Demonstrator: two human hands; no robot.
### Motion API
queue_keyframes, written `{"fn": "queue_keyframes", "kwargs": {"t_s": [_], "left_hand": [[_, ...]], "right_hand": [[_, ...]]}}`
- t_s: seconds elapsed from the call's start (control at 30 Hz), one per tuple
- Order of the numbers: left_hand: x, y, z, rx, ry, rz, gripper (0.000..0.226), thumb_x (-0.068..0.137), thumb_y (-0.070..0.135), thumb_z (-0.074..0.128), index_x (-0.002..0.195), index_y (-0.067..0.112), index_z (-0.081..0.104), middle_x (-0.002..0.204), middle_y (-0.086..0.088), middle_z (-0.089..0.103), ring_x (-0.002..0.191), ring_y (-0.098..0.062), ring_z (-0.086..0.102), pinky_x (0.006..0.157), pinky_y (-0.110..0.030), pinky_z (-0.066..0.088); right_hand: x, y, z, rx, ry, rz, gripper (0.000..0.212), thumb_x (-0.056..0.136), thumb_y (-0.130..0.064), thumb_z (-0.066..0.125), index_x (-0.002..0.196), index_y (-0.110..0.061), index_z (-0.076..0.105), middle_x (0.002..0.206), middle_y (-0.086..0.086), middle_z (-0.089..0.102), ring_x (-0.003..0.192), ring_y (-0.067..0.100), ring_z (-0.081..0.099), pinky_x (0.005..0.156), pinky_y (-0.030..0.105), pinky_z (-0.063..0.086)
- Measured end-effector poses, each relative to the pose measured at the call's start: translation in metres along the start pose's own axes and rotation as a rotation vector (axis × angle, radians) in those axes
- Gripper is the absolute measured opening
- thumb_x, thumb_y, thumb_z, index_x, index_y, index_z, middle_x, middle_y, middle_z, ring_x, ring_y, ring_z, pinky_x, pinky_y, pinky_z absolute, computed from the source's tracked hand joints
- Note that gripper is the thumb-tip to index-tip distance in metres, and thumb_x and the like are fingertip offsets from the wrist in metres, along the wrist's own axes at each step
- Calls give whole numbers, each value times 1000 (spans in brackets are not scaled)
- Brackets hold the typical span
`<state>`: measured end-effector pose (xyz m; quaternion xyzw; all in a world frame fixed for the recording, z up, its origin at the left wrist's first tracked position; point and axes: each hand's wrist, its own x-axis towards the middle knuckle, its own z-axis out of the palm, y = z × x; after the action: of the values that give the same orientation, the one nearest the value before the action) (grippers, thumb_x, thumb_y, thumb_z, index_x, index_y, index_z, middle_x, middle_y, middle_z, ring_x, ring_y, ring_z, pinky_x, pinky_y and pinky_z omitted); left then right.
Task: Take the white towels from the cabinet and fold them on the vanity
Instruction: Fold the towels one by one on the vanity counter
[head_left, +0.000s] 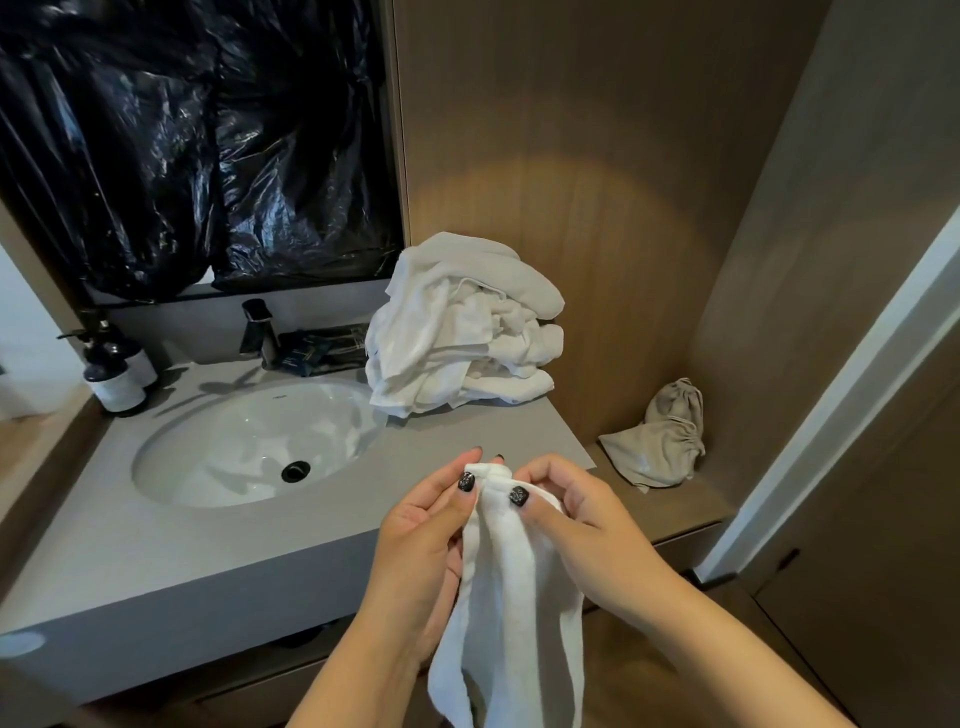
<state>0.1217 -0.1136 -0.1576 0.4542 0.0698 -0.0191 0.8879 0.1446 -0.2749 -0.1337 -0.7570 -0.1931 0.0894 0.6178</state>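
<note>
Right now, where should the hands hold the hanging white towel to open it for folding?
Judging by its pose, slide each hand outward along the top edge of the white towel, now bunched between the thumbs, to the two corners. It hangs below in loose folds and should spread flat.

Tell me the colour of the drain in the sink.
Black; the drain shows best in the head view, against the white sink.
</note>
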Motion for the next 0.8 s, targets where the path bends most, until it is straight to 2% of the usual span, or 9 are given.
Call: {"fn": "queue_keyframes", "kwargs": {"t_s": [0.2, 0.4, 0.47, 0.6, 0.7, 0.8], "left_hand": [[-3, 4, 4, 29, -44, 23, 32, 87, 6, 61, 108, 25, 76, 118, -9, 72, 105, -25, 71, 74, -28, 59], [-7, 4, 8, -57, -56, 50, 33, 74, 15, 70, 106, 20, 77, 116, -14, 72, 99, -23, 73, 72, -27, 58], [-9, 5, 9, -68, -73, 50, 32, 74, 13, 70, 105, 19, 77, 113, -15, 73, 96, -23, 73, 70, -26, 58], [-12, 8, 9, -26, -111, 49, 30, 79, 15, 64, 106, 19, 78, 111, -17, 73, 96, -23, 73, 72, -27, 59], [-14, 10, 8, 61, -147, 52, 35, 76, 22, 76, 111, 23, 76, 114, -16, 72, 99, -22, 72, 79, -29, 59], [-16, 10, 9, 132, -191, 53, 48, 65, 28, 85, 112, 28, 75, 115, -11, 73, 105, -23, 71, 78, -27, 58]], "right_hand": [[-6, -17, 4, 137, -82, 10, 14, 88, -31, 58, 93, -31, 72, 96, 0, 71, 89, 18, 67, 79, 29, 55], [-4, -16, 9, 124, 201, -19, 4, 83, -25, 71, 80, -28, 70, 73, -2, 70, 66, 7, 62, 59, 22, 49], [-5, -16, 10, 85, 234, -44, 11, 85, -21, 73, 79, -29, 68, 69, -5, 68, 63, 6, 60, 57, 21, 48], [-6, -16, 9, 13, 278, -67, 12, 85, -19, 75, 78, -25, 67, 74, -2, 71, 66, 7, 64, 58, 21, 49], [-8, -17, 7, -17, 298, -81, 8, 82, -20, 77, 79, -20, 70, 74, -2, 72, 66, 8, 67, 57, 18, 50], [-10, -18, 4, -16, 339, -71, 8, 78, -22, 80, 77, -19, 73, 70, -2, 73, 63, 8, 67, 55, 16, 47]]}}
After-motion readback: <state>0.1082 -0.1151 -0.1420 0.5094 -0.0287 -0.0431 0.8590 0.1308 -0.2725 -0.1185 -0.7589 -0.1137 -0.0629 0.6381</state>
